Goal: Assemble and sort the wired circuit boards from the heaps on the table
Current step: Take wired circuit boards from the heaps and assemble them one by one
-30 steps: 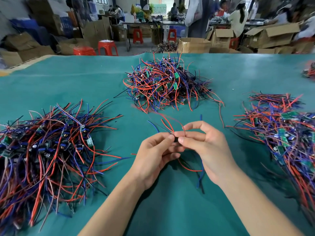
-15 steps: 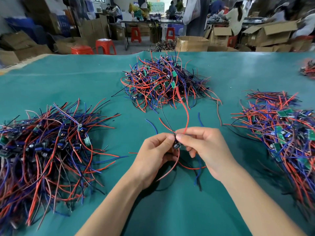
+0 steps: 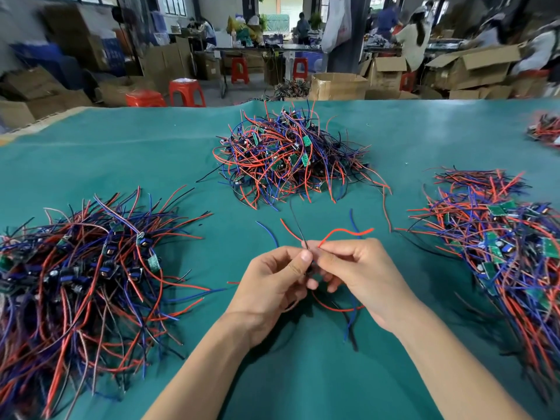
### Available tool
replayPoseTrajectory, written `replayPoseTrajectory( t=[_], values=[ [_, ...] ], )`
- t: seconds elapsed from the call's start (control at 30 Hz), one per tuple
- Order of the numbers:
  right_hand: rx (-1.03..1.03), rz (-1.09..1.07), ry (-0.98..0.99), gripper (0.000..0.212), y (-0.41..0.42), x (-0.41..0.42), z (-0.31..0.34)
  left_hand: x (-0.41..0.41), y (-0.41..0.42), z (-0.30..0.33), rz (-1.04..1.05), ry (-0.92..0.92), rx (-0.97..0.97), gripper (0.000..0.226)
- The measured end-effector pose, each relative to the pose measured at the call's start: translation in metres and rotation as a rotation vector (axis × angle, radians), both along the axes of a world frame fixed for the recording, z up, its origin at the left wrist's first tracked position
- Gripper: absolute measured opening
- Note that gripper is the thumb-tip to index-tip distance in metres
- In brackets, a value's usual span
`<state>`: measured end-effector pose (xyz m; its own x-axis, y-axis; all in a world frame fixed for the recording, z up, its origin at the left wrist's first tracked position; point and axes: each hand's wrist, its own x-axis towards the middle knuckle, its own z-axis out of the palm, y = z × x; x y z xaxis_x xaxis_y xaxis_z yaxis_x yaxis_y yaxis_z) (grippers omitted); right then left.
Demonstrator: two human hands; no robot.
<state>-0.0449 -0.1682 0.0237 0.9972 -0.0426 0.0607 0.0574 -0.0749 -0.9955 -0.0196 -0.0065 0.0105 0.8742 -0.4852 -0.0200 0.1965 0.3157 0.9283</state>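
Head view: at centre frame the left hand (image 3: 274,283) and right hand (image 3: 359,275) both pinch one small board (image 3: 309,269), mostly hidden between the fingertips. Its red wire (image 3: 344,233), upright half a second ago, now bends off to the right. Assembly looks close to done, so sorting into a heap (image 3: 500,244) on the surface (image 3: 121,159) probably follows.
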Motion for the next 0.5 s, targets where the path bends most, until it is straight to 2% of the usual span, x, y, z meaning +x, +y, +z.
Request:
replayPoseTrajectory(
  t=[0.33, 0.5],
  values=[
    [0.139, 0.097, 0.061, 0.036, -0.0093, 0.0026, 0.001, 0.0, 0.0045, 0.0011, -0.074, -0.014, 0.042, 0.027],
    [0.124, 0.026, 0.028, 0.012, -0.0067, 0.0015, 0.0018, 0.0009, 0.0023, 0.0, -0.049, -0.03, 0.086, 0.024]
  ],
)
